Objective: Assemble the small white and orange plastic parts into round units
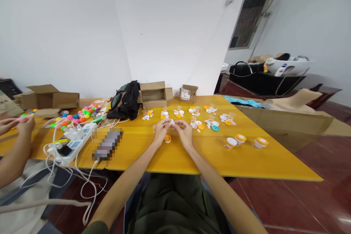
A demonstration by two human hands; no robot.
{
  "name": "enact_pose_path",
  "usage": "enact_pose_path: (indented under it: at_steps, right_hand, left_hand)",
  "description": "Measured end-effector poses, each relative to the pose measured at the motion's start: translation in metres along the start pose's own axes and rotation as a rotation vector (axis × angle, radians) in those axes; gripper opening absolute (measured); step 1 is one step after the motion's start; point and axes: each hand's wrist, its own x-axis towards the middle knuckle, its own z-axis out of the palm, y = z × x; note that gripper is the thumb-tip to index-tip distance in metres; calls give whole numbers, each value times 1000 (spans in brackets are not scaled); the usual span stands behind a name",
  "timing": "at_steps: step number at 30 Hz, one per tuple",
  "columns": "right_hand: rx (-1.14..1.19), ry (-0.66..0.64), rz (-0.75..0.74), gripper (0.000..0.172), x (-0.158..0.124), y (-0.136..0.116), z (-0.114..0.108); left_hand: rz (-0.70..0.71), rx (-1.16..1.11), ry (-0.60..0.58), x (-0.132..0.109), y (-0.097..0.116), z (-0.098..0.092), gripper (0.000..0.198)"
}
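My left hand (162,130) and my right hand (183,131) meet over the yellow table (175,161), their fingertips closed round a small white part (172,122). Its exact shape is too small to tell. An orange ring-like lid (167,139) lies on the table just under and between my hands. Beyond them sit several small groups of white pieces, clear cups and coloured lids, among them an orange lid (201,127) and a teal lid (215,128). To the right stand three closed clear jars, one with a white lid (231,141) and two with orange-rimmed lids (240,137).
Cardboard boxes (154,103) and a black bag (128,100) line the wall side. At left are a power strip (79,142) with tangled white cables, a blurred phone (108,145) and colourful balls (74,119). Another person's hands (24,122) work at the far left.
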Motion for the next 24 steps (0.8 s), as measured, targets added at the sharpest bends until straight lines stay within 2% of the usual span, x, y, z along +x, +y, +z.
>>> enact_pose_path:
  at_steps: [4,11,24]
  right_hand:
    - [55,-1,51,42,3,0,-2]
    - [109,-90,142,44,7,-2,-9]
    - [128,-137,218,45,6,-12,-12]
  left_hand:
    - [-4,5,-11,0,1,-1,26]
    - [-14,15,-34,0,1,-2,25]
    - [-33,2,-59,-3,5,-3,24]
